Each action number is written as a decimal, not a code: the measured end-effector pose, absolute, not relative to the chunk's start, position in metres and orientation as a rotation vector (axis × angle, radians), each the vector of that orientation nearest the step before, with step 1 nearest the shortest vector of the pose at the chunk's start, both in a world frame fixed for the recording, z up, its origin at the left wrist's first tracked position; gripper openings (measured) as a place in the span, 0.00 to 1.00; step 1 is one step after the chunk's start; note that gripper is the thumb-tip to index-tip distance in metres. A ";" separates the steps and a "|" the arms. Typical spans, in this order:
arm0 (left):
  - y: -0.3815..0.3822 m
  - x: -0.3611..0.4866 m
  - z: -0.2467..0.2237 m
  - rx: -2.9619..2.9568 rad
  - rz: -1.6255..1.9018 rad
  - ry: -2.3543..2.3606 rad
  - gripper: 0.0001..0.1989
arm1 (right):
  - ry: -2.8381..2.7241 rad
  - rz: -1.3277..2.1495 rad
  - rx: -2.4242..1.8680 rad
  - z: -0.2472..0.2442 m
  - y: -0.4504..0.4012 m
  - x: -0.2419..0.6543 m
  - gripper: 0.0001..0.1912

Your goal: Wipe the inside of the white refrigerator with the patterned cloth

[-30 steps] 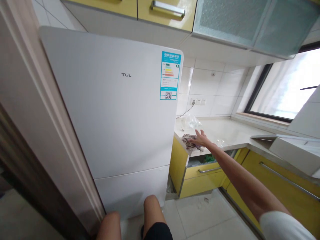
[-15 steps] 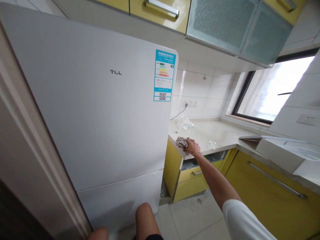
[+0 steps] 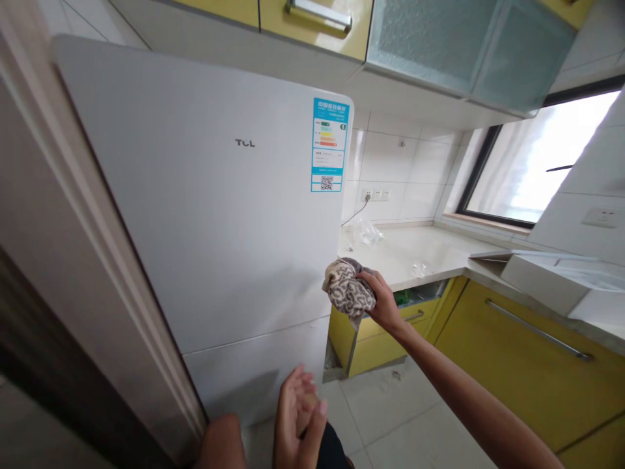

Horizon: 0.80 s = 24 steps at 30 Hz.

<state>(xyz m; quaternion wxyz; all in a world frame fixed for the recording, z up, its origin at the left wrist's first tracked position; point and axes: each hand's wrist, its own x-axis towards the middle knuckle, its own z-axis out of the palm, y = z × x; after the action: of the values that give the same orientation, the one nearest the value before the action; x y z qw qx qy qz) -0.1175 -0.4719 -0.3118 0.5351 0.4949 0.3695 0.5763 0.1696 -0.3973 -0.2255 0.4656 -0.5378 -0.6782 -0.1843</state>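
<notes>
One fridge (image 3: 209,195) stands before me; one worktop (image 3: 424,251) runs partly hidden behind it. Of my two hands, the right hand (image 3: 383,303), its forearm stretched forward and cut off below, curls round one patterned cloth (image 3: 349,290) in front of the worktop's corner, fingertips partly hidden. My left hand (image 3: 297,413) is low, empty, half open, fingers upward and blurred. Three sockets (image 3: 377,195) line the wall.

Black shorts (image 3: 333,449), it seems; bare forearms (image 3: 456,384).
</notes>
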 end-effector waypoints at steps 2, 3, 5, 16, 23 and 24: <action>-0.460 -0.116 -0.295 1.239 1.567 0.835 0.35 | -1.732 -0.557 -1.211 -0.217 -0.405 0.131 0.21; -0.456 -0.117 -0.286 1.299 1.643 0.811 0.37 | -1.772 -0.600 -1.160 -0.213 -0.408 0.113 0.21; -0.450 -0.121 -0.269 1.399 1.773 0.783 0.43 | -1.841 -0.656 -1.067 -0.209 -0.409 0.079 0.22; -0.428 -0.197 -0.242 0.788 1.725 0.603 0.61 | -2.144 -0.602 -0.732 -0.216 -0.409 -0.072 0.30; -0.422 -0.260 -0.304 0.178 1.747 0.683 0.31 | -2.557 -0.192 -0.243 -0.209 -0.410 -0.123 0.44; -0.422 -0.269 -0.310 0.131 1.764 0.696 0.27 | -2.574 -0.090 -0.160 -0.206 -0.407 -0.127 0.46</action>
<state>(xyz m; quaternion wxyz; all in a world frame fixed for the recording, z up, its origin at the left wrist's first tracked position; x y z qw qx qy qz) -0.2694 -0.4223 -0.3100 0.5814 0.0561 0.2978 0.7551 -0.1273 -0.4071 -0.2061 0.2766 -0.0597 -0.9585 -0.0334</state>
